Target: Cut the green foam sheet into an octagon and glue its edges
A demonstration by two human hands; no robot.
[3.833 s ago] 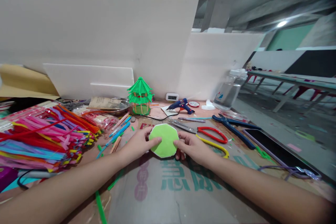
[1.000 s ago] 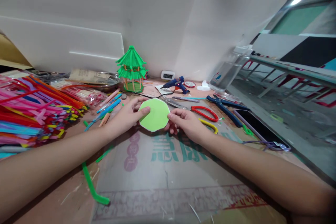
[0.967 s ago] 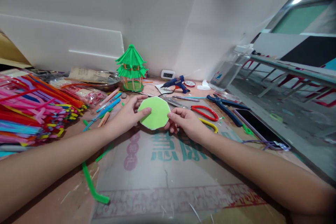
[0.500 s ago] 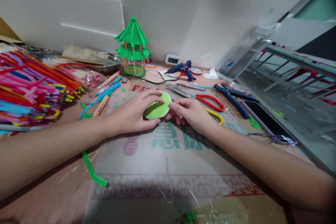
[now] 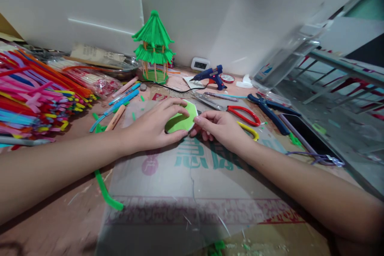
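A light green, many-sided flat piece (image 5: 183, 122) with a pale rim lies between my two hands over the printed cardboard sheet (image 5: 144, 188). My left hand (image 5: 157, 124) curves round its left side, thumb at the near edge and fingers bent over its top. At the right edge of the piece, my right hand (image 5: 222, 130) pinches with thumb and forefinger; the other fingers are curled beneath, partly hidden. Just beyond my right hand lie scissors (image 5: 244, 115) with red and yellow handles, partly covered by that hand.
At the back stands a green two-roofed pavilion model (image 5: 154, 48), with a blue glue gun (image 5: 211, 76) and a small digital clock (image 5: 200, 64). Bundled pipe cleaners (image 5: 36, 96) fill the left. Blue pliers (image 5: 268, 114) and a phone (image 5: 309, 134) lie right.
The view has shifted slightly, and the background is a little sharper. Both hands keep nearly the same hold at the green piece.
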